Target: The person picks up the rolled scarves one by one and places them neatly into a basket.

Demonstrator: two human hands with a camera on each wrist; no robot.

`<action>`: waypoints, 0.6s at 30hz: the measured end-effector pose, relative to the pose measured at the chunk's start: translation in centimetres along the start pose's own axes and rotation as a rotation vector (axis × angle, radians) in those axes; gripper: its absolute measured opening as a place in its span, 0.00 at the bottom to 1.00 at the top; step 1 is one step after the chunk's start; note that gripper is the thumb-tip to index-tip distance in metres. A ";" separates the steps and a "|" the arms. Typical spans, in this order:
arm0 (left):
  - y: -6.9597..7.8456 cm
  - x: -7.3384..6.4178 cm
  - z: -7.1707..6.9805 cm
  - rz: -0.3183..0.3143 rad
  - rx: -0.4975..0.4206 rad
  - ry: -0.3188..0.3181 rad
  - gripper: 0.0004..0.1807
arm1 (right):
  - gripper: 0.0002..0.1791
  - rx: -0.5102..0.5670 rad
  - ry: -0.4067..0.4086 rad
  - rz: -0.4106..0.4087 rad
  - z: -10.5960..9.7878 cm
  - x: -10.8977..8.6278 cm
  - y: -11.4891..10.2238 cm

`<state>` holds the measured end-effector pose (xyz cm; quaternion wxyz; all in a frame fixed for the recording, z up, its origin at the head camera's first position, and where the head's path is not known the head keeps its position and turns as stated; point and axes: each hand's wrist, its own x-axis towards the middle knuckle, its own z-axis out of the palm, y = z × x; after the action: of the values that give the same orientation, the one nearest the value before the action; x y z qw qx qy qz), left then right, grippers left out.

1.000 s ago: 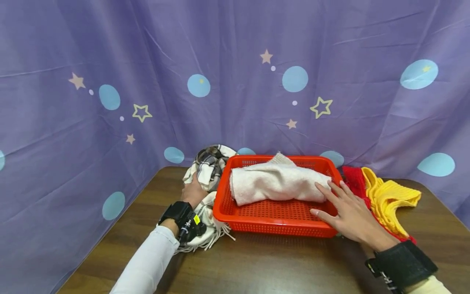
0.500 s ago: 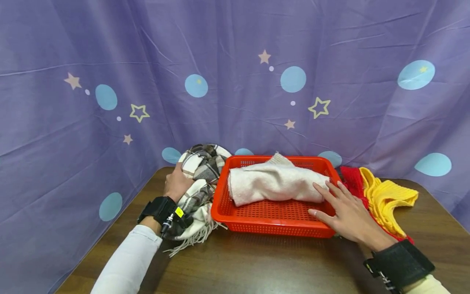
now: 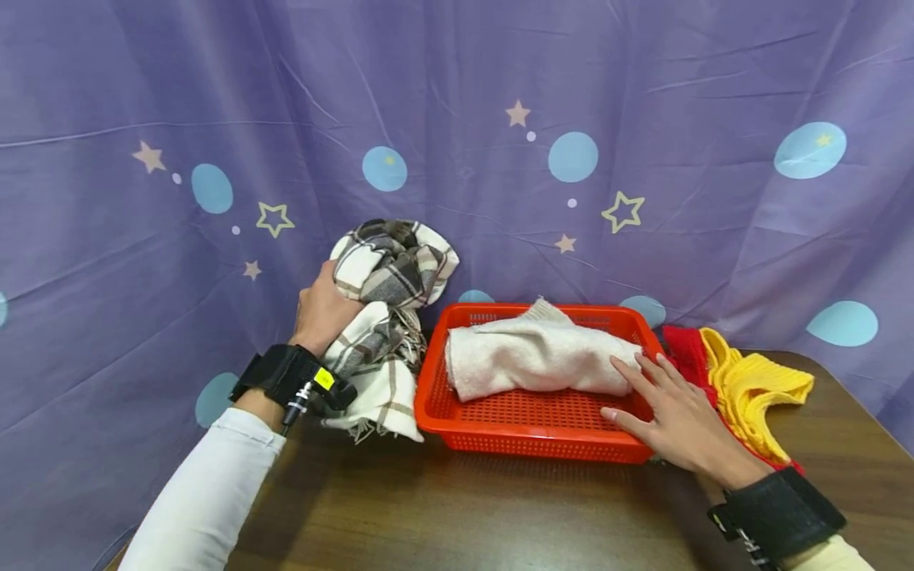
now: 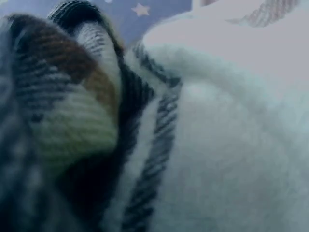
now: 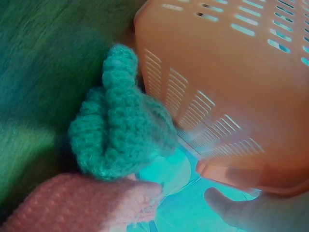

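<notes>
A plaid scarf (image 3: 403, 274) in white, grey and brown hangs bunched from my left hand (image 3: 324, 309), which grips its left side. Its fringed lower end dangles beside a red plastic basket (image 3: 543, 436). In the left wrist view the scarf's cloth (image 4: 217, 145) fills nearly everything and hides the fingers. My right hand (image 3: 678, 416) lies over the basket's right rim with fingers spread and fairly straight, fingertips at the end of a rolled white cloth (image 3: 535, 357) inside. The right wrist view shows part of that hand (image 5: 251, 210) by the basket rim.
Right of the basket lie a red knit piece (image 3: 685, 353) and a yellow knit piece (image 3: 760, 388) on the wooden table (image 3: 443, 507). A green knit bundle (image 5: 120, 121) sits against the basket's outer side in the right wrist view. A purple curtain (image 3: 464, 119) stands behind.
My left hand has lifted the plaid scarf up off the table, moving left and upward, so the cloth hangs. The right hand and basket have stayed put.
</notes>
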<state>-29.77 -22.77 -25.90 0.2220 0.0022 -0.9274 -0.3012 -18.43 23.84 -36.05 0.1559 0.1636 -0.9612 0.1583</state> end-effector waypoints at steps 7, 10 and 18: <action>3.5 0.8 -1.7 0.093 -0.031 0.039 0.43 | 0.44 0.006 -0.015 0.010 0.0 0.0 0.1; 5.1 1.0 -2.0 0.120 -0.044 0.040 0.43 | 0.44 0.008 -0.011 0.010 0.0 -0.1 0.1; 8.9 0.6 -2.1 0.224 -0.060 0.042 0.44 | 0.45 0.012 0.015 0.005 0.1 0.0 0.0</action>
<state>-28.31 -16.70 -19.18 0.2738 -0.1019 -0.9074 -0.3021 -18.49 23.81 -36.11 0.1617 0.1611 -0.9594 0.1659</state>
